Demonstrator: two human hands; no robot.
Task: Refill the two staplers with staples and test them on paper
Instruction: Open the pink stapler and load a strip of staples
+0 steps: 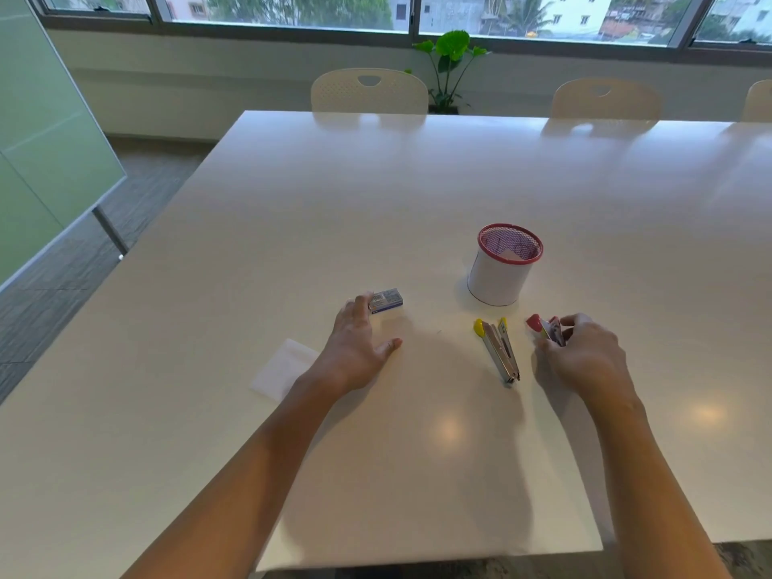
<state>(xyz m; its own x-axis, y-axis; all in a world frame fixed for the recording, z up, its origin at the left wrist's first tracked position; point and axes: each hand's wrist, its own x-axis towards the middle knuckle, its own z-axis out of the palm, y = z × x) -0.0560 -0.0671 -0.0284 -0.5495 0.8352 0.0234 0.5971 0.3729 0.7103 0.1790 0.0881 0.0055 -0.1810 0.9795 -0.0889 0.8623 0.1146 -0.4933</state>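
Head view: the red stapler (547,328) is gripped by the curled right hand (585,353); the staple box (386,301) is touched by the spread left hand (359,344); the yellow stapler (499,348) lies opened on the bench (376,194) between them.

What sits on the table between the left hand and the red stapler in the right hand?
In the head view, the yellow stapler lies open on the table between the left hand and the red stapler gripped by the right hand; the rest is bare.
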